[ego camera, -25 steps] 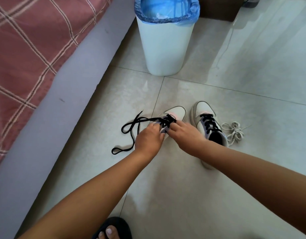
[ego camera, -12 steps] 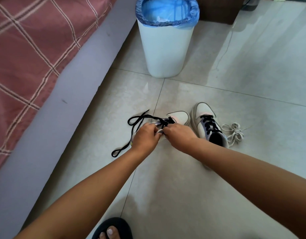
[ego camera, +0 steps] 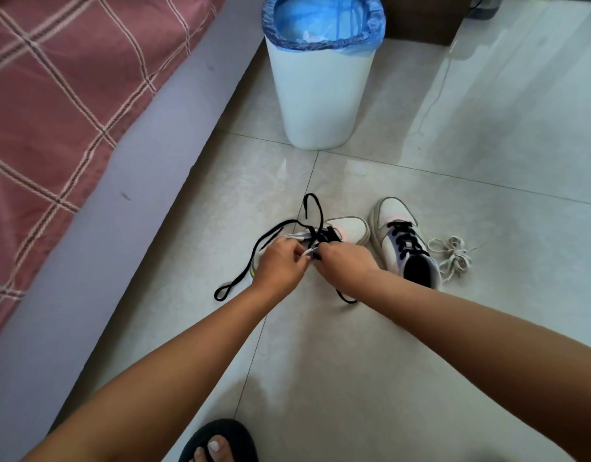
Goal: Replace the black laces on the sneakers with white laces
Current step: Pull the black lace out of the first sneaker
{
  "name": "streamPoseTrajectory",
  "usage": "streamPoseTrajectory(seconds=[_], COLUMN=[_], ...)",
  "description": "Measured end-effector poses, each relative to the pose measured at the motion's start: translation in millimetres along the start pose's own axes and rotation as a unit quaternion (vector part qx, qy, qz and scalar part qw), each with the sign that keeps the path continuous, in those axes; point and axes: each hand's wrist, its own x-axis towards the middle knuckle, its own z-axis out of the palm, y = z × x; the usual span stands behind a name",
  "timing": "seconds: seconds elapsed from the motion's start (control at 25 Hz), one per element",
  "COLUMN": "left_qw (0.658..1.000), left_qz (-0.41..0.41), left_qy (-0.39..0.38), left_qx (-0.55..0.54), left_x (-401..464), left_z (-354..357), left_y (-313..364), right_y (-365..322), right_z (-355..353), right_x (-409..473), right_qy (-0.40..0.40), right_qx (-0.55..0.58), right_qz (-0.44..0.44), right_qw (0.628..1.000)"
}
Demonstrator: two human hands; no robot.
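While both hands (ego camera: 315, 265) work, white laces (ego camera: 452, 256) flank the bin-side (ego camera: 320, 81) sneaker (ego camera: 397, 241).

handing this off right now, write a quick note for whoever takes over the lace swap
Left hand and right hand are both curled at the throat of the left sneaker, working its black lace; what each pinches is hidden.
That lace is partly out, with long loose ends on the tiled floor to the left and a short end below the right wrist.
The right sneaker stands beside it, its black lace fully threaded.
The white laces lie bundled on the floor just right of it, untouched.
Left: finish unlacing, strip the second sneaker, thread white laces into both.
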Motion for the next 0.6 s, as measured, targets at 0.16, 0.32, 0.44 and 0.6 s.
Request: streamPoseTrajectory(seconds=[0.16, 0.32, 0.44, 0.6], left_qw=[1.0, 0.999, 0.999, 0.999], left_qz=[-0.003, -0.029, -0.029, -0.031], left_qy=[0.013, 0.022, 0.022, 0.012], left_qx=[0.009, 0.013, 0.02, -0.001], left_x=[-2.7, -2.0, -1.5, -0.4], left_z=[0.1, 2.1, 2.9, 4.9], left_y=[1.3, 1.5, 1.2, -2.3], right_y=[4.4, 22.8, 29.3, 13.0], right_z=[1.1, 13.3, 11.6, -3.0], right_x=[4.7, -46.8, -64.9, -21.8], right_qy=[-0.025, -0.273, -0.328, -0.087], right_qx=[-0.051, -0.237, -0.269, -0.033], right_qz=[-0.04, -0.162, -0.121, -0.014], right_qw=[0.998, 0.918, 0.898, 0.996])
